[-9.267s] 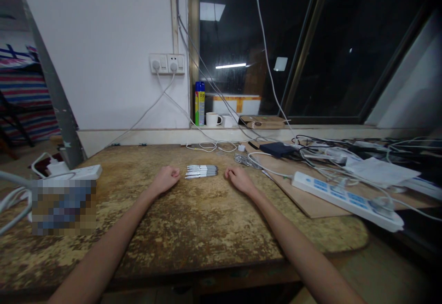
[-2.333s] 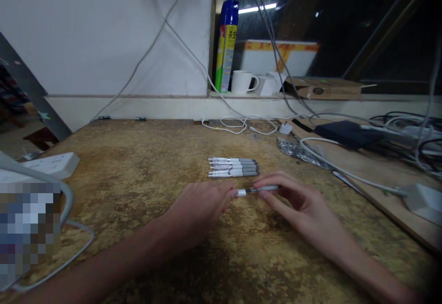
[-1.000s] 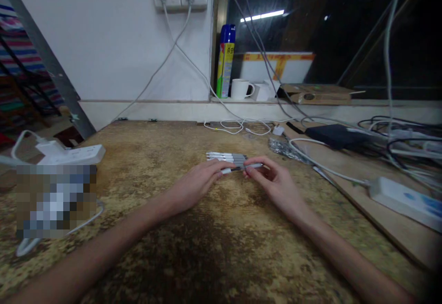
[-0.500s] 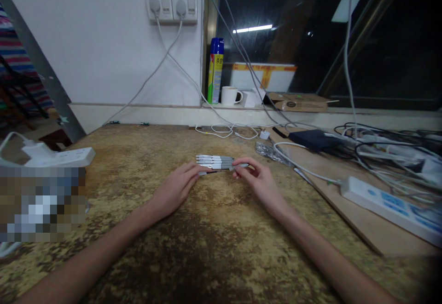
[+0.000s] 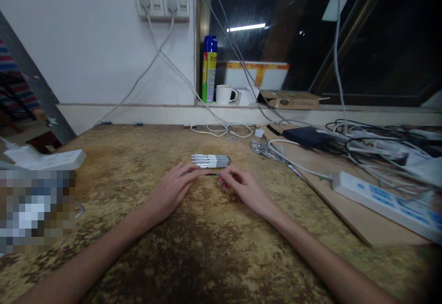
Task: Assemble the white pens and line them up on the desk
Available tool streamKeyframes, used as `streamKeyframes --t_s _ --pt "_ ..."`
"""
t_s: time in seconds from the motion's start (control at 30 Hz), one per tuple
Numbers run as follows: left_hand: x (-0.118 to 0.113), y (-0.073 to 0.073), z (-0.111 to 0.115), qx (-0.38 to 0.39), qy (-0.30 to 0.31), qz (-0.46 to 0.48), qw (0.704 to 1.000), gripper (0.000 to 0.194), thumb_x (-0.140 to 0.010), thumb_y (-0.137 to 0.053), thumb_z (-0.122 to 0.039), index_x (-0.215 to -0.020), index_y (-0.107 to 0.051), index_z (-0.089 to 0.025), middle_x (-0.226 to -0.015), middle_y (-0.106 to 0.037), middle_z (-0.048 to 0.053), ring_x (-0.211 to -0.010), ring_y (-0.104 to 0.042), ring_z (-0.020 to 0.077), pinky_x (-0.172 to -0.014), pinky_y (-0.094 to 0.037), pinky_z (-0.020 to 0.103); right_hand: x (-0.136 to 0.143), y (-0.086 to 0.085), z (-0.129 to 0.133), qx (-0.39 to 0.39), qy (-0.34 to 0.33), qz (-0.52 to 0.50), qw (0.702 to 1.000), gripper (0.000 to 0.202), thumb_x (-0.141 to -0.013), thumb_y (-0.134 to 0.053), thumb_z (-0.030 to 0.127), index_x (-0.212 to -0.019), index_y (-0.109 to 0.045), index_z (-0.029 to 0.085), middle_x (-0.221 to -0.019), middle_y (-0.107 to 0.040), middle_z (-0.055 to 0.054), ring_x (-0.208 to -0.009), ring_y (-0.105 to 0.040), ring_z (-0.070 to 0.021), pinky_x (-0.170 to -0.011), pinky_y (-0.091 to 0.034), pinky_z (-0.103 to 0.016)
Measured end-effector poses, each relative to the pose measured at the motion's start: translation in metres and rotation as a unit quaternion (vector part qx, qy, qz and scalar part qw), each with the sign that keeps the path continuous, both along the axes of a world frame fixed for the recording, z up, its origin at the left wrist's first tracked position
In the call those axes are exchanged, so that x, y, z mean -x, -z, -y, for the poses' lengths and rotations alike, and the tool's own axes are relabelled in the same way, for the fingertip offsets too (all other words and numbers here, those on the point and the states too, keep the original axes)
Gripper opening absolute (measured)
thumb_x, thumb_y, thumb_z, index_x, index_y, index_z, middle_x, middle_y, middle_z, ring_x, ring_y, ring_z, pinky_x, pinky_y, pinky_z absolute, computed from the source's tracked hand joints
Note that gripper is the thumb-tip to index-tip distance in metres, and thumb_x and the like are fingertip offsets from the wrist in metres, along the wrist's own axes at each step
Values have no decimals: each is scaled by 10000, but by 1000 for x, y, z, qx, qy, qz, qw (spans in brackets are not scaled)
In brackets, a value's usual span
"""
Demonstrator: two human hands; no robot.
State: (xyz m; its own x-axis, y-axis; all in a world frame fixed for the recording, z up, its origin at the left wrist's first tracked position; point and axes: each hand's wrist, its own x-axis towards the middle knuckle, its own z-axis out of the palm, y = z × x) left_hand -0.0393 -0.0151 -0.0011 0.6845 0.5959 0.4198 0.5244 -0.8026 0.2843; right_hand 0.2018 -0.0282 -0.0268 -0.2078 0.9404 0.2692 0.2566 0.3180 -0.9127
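Several white and grey pens (image 5: 211,161) lie side by side on the worn wooden table (image 5: 193,249). Just in front of them is a thin dark pen-like piece (image 5: 213,174), spanning the gap between my hands. My left hand (image 5: 176,184) rests at the left end of the row, fingers together and pointing right; whatever is under its fingertips is mostly hidden. My right hand (image 5: 241,184) has its fingers pinched at the right end of the dark piece.
A white power strip (image 5: 383,203) and tangled cables lie on a board (image 5: 348,212) at the right. Crumpled clear plastic (image 5: 265,150) is behind my right hand. Another power strip (image 5: 65,159) stands at the left. A mug (image 5: 225,94) and spray can (image 5: 209,69) line the sill.
My right hand has come nearer, off the right end of the pen row, to the thin dark piece, and its fingers have closed. The view has shifted slightly right.
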Motion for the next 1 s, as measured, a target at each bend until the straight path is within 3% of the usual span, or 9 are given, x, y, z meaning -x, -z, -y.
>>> streamKeyframes --t_s 0.1,0.47,0.8,1.0 --pt "4 1 -3 -5 -3 -9 1000 446 -1040 -360 -209 -1456 -456 -341 -1403 -569 24 -1283 -509 203 -1124 -384 435 -1 -2 0 10 -11 -8 1000 286 -923 -576 472 -886 -653 198 -763 -652 -6 -681 -619 -170 -658 -462 -284" --pt "25 -6 -20 40 -102 64 992 379 -1031 -384 -374 -1329 -581 -249 -1342 -627 56 -1226 -562 237 -1093 -418 445 -22 -5 -14 -82 90 -2 993 247 -904 -606 429 -933 -677 194 -766 -676 -22 -691 -620 -179 -672 -462 -291" --pt "30 -9 -28 156 -99 188 965 400 -927 -544 -509 -1140 -699 -209 -1187 -718 73 -1104 -645 249 -1021 -473 390 -26 -7 -17 -119 99 -26 988 219 -885 -645 389 -955 -670 182 -843 -680 -45 -736 -649 -185 -716 -513 -312" --pt "29 -11 -27 190 -107 218 951 418 -897 -582 -534 -1125 -728 -215 -1168 -735 74 -1066 -671 249 -984 -494 385 -28 -8 -16 -146 106 -6 984 230 -895 -634 392 -965 -690 180 -915 -683 -63 -756 -649 -184 -722 -517 -316"
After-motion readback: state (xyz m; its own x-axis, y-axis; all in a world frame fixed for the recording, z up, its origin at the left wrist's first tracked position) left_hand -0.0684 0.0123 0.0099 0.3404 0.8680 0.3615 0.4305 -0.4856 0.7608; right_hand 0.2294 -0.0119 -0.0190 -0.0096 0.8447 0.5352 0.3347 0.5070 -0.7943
